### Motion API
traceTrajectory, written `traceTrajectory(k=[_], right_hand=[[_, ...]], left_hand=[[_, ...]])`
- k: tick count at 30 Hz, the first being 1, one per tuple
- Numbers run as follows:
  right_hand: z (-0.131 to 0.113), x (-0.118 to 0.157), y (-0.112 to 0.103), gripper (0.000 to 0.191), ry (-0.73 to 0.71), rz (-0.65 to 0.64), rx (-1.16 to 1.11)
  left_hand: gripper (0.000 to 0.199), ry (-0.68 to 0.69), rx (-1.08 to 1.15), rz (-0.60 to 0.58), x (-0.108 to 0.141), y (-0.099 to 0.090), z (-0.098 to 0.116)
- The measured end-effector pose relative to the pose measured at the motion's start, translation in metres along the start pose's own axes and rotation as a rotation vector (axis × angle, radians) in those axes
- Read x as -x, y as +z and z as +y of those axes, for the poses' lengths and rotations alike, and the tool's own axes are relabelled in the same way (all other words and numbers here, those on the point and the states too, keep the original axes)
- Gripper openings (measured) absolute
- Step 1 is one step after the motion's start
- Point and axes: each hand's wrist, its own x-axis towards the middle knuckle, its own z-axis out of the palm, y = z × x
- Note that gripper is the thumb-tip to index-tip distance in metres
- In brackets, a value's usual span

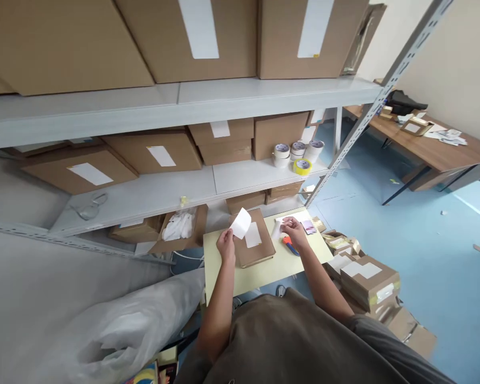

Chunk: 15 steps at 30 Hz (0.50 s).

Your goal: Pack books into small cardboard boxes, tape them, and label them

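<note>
My left hand (226,247) pinches the lower corner of a white paper label (241,223), held over the left side of a closed cardboard box (264,248). Another white label (253,235) lies flat on the top of that box. To the right of the box, my right hand (295,231) has its fingers pinched on a thin whitish strip of paper (277,229). Just below this hand, an orange and blue tool (290,245) rests on the pale yellow table (218,274); its exact kind is unclear. Papers with a purple print (309,226) lie to its right.
Metal shelving (152,186) with cardboard boxes rises in front, holding white tape rolls (281,154) and one yellow roll (302,167). Boxes (370,280) are piled right of the table. Bulky plastic wrap (144,314) stands at left. A wooden desk (436,144) is farther right.
</note>
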Motion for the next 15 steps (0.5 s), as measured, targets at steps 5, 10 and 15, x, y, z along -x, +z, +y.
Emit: traceTrajectory(k=[5,10,15], right_hand=[[0.042,-0.014,0.096,0.042,0.181,-0.083,0.060],[0.101,-0.033,0.218,0.041,0.255,-0.245,0.123],[0.142,-0.051,0.351,0.041,0.305,-0.314,0.205]], left_hand=[[0.047,0.002,-0.019,-0.011,-0.016,-0.058,0.008],[0.047,0.054,-0.030,0.119,-0.036,-0.154,0.016],[0.049,0.129,-0.093,0.280,-0.029,-0.245,0.023]])
